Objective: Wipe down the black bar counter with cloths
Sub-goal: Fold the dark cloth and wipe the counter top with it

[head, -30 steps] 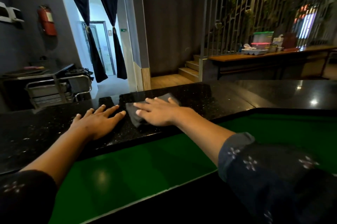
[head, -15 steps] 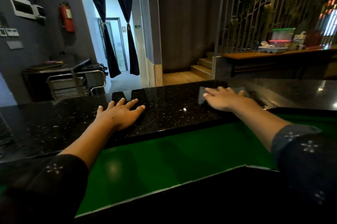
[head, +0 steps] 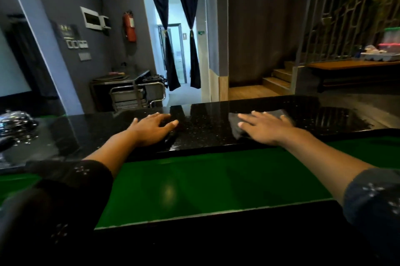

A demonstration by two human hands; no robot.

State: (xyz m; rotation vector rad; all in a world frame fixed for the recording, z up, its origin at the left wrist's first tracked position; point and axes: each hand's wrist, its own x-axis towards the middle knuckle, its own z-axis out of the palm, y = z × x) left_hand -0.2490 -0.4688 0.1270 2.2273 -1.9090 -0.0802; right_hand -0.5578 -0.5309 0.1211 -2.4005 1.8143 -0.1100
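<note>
The black bar counter (head: 207, 123) is glossy, with fine pale specks and reflections. On it, near its front edge, lies a dark grey cloth (head: 238, 128), flattened under the right hand (head: 265, 128), whose fingers are straight. The left hand (head: 151, 128) rests flat, fingers spread, left of the cloth on the counter.

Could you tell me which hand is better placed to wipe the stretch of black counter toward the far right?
The right hand: it lies flat on the grey cloth, nearest that stretch of the black counter. The left hand rests farther left; no cloth clearly shows beneath it.
</note>
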